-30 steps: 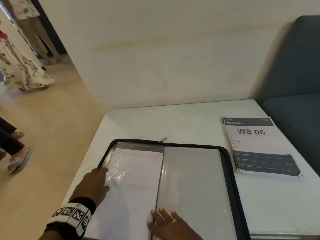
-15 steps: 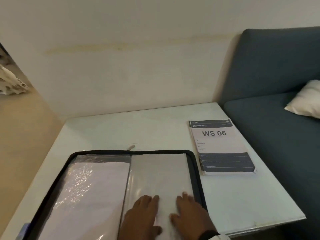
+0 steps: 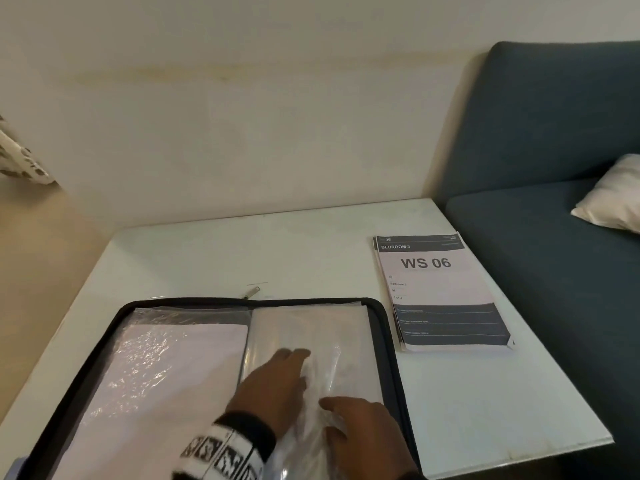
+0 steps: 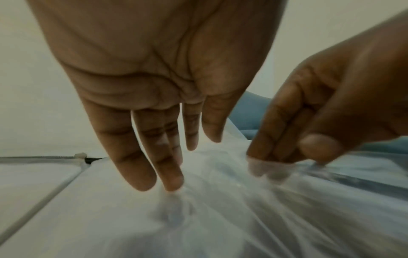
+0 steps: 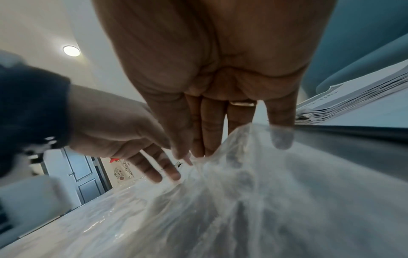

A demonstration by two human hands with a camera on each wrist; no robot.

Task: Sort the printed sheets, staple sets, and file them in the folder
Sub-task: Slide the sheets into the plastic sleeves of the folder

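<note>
Zip folder [image 3: 388, 327] lain open on near-left of white table [image 3: 311, 251], near edge cut off by frame. Clear plastic sleeve [image 3: 311, 327] on right page lifted and crumpled. Left hand [image 3: 273, 389] laid on sleeve near spine, fingers [image 4: 137, 157] straight, slightly spread, tips pressed into plastic. Right hand [image 3: 363, 431] at near-right of page; sleeve edge pinched between thumb and fingers [image 4: 278, 129]. Printed stack "WS 06" [image 3: 440, 292] set just beside folder's right edge, close to table's right edge. Bare tabletop left far of folder. Blue sofa [image 3: 540, 209] placed against table's right side.
</note>
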